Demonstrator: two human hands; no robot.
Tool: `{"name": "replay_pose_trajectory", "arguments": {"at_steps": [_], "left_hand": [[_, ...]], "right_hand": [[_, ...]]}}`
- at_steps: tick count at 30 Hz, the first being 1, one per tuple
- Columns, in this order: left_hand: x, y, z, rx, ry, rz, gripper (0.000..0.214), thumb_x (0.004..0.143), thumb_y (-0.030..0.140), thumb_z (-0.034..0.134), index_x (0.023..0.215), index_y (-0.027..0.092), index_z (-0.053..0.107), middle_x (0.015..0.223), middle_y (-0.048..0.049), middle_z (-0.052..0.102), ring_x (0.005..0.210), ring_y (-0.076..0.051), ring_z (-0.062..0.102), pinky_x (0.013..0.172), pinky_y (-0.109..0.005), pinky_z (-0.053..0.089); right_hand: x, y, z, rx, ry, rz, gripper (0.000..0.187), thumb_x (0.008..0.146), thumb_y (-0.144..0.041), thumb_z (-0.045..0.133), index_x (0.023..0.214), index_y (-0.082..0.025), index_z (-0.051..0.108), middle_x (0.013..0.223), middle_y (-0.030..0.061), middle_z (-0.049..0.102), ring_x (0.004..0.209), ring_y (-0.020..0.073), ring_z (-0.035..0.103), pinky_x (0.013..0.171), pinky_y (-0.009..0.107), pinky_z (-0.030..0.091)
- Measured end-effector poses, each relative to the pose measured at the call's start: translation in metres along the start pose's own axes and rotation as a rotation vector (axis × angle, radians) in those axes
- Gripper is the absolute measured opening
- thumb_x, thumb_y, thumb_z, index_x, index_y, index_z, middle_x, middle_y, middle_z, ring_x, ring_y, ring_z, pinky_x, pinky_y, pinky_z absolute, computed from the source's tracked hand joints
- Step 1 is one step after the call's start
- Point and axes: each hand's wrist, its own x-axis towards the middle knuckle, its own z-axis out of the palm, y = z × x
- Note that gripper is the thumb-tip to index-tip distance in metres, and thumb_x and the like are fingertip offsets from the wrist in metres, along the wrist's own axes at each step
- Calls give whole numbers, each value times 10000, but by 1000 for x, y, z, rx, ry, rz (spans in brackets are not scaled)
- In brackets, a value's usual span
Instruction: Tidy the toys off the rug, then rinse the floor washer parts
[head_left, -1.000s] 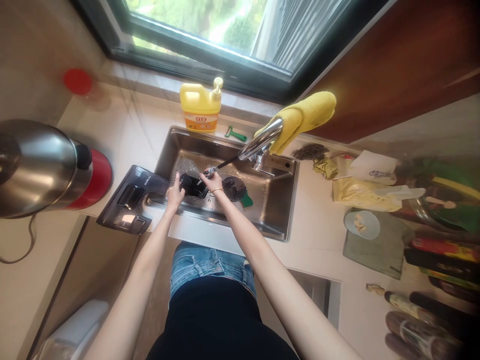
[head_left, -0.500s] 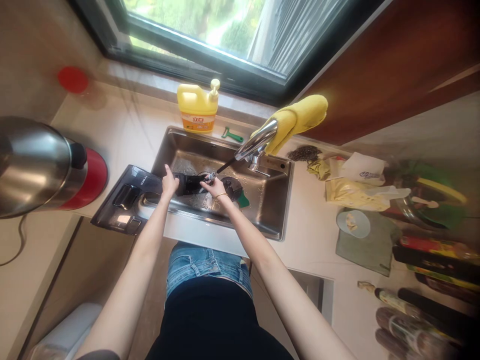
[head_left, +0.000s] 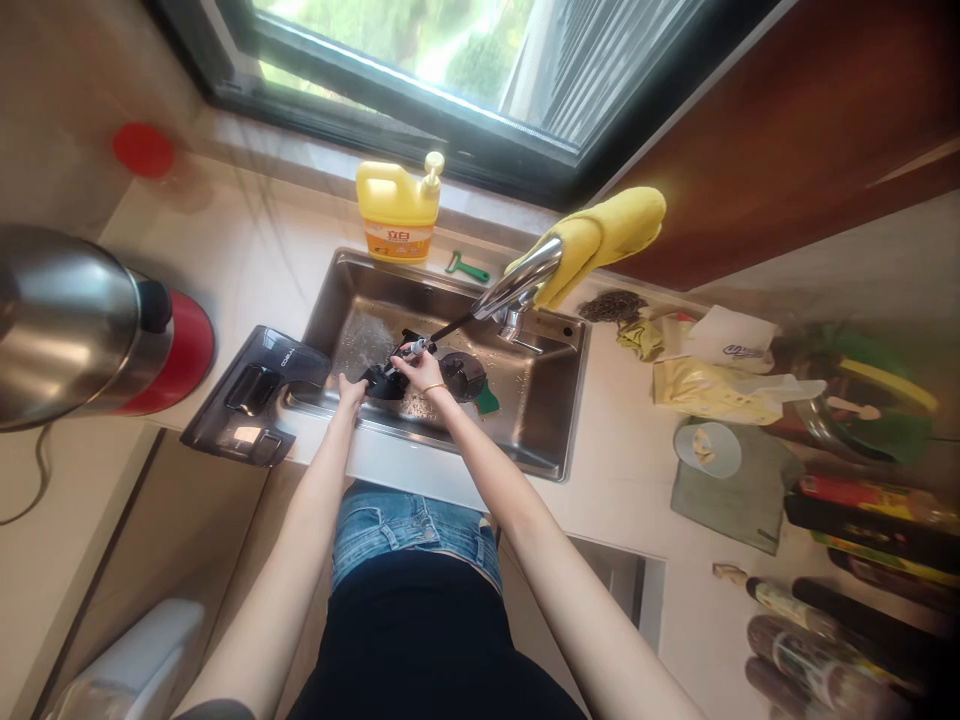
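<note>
Over the steel sink (head_left: 547, 430), my left hand (head_left: 352, 390) grips the left end of a black plastic part (head_left: 386, 383). What kind of part it is I cannot tell. My right hand (head_left: 420, 370) is closed around the pull-out faucet spray head (head_left: 415, 348), whose black hose (head_left: 454, 325) runs back to the chrome faucet (head_left: 517, 280). Water spray shows in the left of the basin. Beside my right hand, a dark round piece (head_left: 463, 376) and a green scouring pad (head_left: 487, 398) lie on the sink floor.
A glossy black appliance piece (head_left: 259, 395) rests across the sink's left edge. Behind the sink stand a yellow detergent bottle (head_left: 397, 215) and a green peeler (head_left: 467, 267). A yellow cloth (head_left: 600, 235) hangs over the faucet. To the right lies a small bowl (head_left: 706, 448) on a grey cloth (head_left: 727, 500).
My left hand has moved right and slightly down, tilting the black part. My right hand has shifted slightly left with the spray head, and spray now shows at the left of the basin.
</note>
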Motion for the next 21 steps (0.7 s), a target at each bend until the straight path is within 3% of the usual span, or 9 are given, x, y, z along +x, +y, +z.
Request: {"name": "replay_pose_trajectory", "arguments": {"at_steps": [9, 13, 21], "left_hand": [[-6, -6, -2, -166, -24, -63, 969, 829, 97, 589, 1590, 228, 3, 1417, -192, 544, 1048, -187, 703, 777, -247, 593], [-5, -4, -6, -155, -10, -56, 924, 847, 71, 540, 1590, 186, 3, 1381, -195, 573, 1059, -187, 696, 781, -257, 597], [2, -10, -26, -49, 67, 50, 969, 768, 117, 714, 1571, 232, 184, 1271, -142, 649, 1049, -185, 687, 837, -297, 587]], "right_hand": [[-11, 3, -11, -74, 8, 25, 309, 712, -414, 741, 931, -216, 649, 733, -35, 658, 729, 158, 640, 783, 296, 521], [-5, 3, -9, -54, 88, 27, 302, 728, -382, 735, 955, -208, 641, 779, -14, 675, 785, 169, 656, 833, 308, 517], [18, -5, -13, -22, 278, -10, 314, 766, -379, 698, 1013, -202, 622, 783, -8, 678, 785, 178, 660, 845, 318, 523]]}}
